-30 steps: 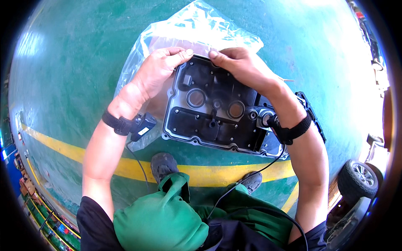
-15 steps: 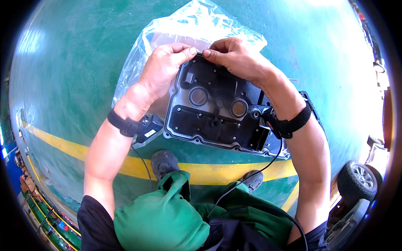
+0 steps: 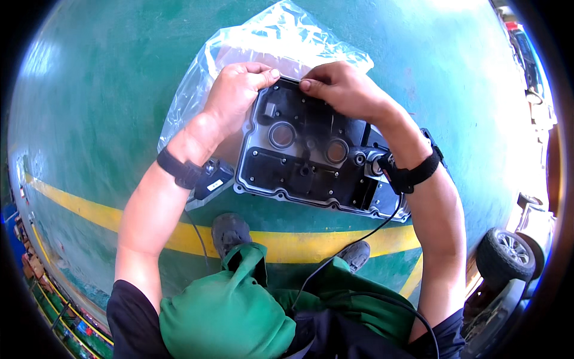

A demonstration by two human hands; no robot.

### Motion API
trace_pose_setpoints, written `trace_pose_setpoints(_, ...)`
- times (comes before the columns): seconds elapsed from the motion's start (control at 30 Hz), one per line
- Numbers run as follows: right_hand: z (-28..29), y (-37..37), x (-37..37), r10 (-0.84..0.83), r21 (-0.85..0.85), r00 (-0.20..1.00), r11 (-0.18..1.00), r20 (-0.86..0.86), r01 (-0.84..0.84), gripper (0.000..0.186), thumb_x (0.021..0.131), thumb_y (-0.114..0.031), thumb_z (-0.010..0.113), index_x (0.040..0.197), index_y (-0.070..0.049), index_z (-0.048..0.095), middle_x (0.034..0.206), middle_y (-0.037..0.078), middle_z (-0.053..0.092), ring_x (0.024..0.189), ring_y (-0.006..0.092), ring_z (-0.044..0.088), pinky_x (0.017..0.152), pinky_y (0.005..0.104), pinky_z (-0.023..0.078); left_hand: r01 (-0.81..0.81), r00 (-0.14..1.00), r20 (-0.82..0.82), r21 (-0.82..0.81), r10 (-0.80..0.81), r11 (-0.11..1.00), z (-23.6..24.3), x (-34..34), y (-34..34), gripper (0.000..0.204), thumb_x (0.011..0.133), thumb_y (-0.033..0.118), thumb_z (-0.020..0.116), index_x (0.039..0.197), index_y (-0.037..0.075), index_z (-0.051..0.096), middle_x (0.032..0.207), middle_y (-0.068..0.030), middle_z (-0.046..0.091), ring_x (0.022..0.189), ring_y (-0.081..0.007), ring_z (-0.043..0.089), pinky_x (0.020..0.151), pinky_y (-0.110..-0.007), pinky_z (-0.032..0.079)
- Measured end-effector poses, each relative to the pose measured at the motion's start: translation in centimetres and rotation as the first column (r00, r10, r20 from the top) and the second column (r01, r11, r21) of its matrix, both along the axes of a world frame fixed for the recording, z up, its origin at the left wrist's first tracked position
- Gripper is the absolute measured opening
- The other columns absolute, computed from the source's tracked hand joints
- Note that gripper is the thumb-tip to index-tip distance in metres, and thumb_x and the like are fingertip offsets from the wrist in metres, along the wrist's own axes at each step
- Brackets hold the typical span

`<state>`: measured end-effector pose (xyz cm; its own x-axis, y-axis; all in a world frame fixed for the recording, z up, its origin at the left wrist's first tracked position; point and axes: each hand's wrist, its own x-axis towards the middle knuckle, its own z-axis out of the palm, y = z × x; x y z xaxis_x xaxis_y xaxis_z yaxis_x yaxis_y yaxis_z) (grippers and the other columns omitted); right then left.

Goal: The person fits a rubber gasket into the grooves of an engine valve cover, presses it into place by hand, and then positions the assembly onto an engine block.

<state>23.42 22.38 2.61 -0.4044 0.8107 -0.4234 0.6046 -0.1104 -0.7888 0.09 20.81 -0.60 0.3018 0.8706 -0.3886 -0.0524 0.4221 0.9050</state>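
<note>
A black engine valve cover (image 3: pixel 272 169) lies with its inner side up, showing two round openings, several small screws and a scalloped rim with a dark line along it. At its far left corner my left hand (image 3: pixel 233 93) is closed, thumb and bent forefinger pinching the edge. My right hand (image 3: pixel 347 90) grips the far edge a little to the right, its thumb on top and the fingers curled over the outside. Whether a separate gasket strip lies under the fingertips is too small to tell. My right forearm covers part of the cover's right end.
Beneath and beyond the cover spreads a clear plastic bag (image 3: pixel 200 78). The green floor (image 3: pixel 101 119) carries a yellow stripe (image 3: pixel 287 246) near my shoes (image 3: pixel 230 232). A black cable (image 3: pixel 344 258) hangs from my right wrist. A vehicle wheel (image 3: pixel 508 256) stands at the right.
My right hand has slid slightly right along the far edge, widening the gap between the hands. The left hand keeps its pinch at the corner.
</note>
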Motion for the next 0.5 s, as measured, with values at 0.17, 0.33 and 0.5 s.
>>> trace_pose_setpoints(0.17, -0.6, 0.4, -1.2, -0.009, 0.032, 0.991, 0.999, 0.131, 0.005, 0.031, 0.1, -0.024, 0.067, 0.112, 0.004, 0.073, 0.095, 0.01, 0.075, 0.087, 0.0176, 0.066, 0.083, 0.0343, 0.053, -0.032, 0.999, -0.011, -0.004, 0.032, 0.999, -1.2, -0.2, 0.6, 0.02, 0.099, 0.013, 0.067, 0.106, -0.005, 0.072, 0.094, -0.0078, 0.074, 0.081, -0.0126, 0.069, 0.076, -0.026, 0.056)
trace_pose_setpoints(0.33, 0.7, 0.1, 3.0, -0.009, -0.051, 1.0, 0.999, 0.011, 0.01, 0.045, 0.104, -0.033, 0.064, 0.13, 0.003, 0.067, 0.115, 0.012, 0.074, 0.105, 0.017, 0.068, 0.1, 0.03, 0.051, 0.074, 0.996, 0.048, -0.114, -0.069, 0.991, 1.3, -0.6, -0.1, 0.028, 0.103, 0.027, 0.064, 0.108, 0.001, 0.073, 0.095, -0.0025, 0.074, 0.08, -0.0101, 0.069, 0.073, -0.022, 0.054)
trace_pose_setpoints(0.5, 0.5, -1.5, 4.2, -0.02, -0.009, 0.996, 1.0, 0.082, 0.02, 0.048, 0.1, -0.038, 0.068, 0.124, 0.003, 0.071, 0.108, 0.012, 0.075, 0.096, 0.0156, 0.068, 0.09, 0.0298, 0.054, 0.269, 0.945, -0.205, 0.041, -0.255, 0.962, 1.7, -0.6, 1.0, 0.037, 0.103, 0.035, 0.064, 0.117, 0.002, 0.074, 0.103, -0.0026, 0.074, 0.094, -0.0084, 0.065, 0.083, -0.026, 0.053)
